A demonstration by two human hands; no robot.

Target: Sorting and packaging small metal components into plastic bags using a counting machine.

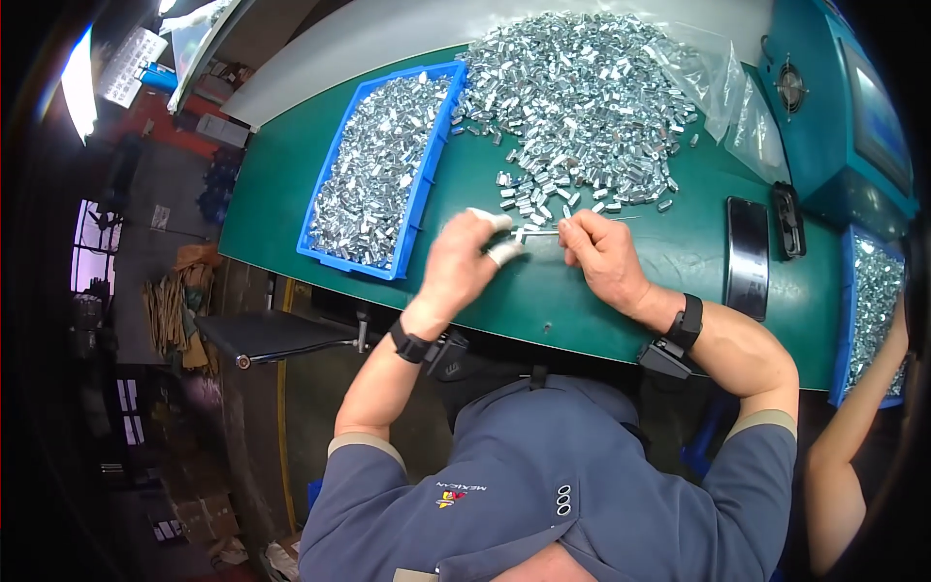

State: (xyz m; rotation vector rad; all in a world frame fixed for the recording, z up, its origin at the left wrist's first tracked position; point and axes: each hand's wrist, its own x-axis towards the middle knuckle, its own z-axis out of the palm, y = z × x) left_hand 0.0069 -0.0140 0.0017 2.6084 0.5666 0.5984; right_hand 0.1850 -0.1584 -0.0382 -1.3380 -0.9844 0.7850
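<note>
From my remote seat I watched the right hand [609, 260] pinch a slim metal rod [543, 233], whose left end met a small silver metal piece [519, 236] beside the left hand [463, 257]. Whether the left gripped it, I couldn't tell. The piece sat just nearer than the loose pile [592, 107]; I judged it light, rigid, slick, best pinched by its sides.
</note>
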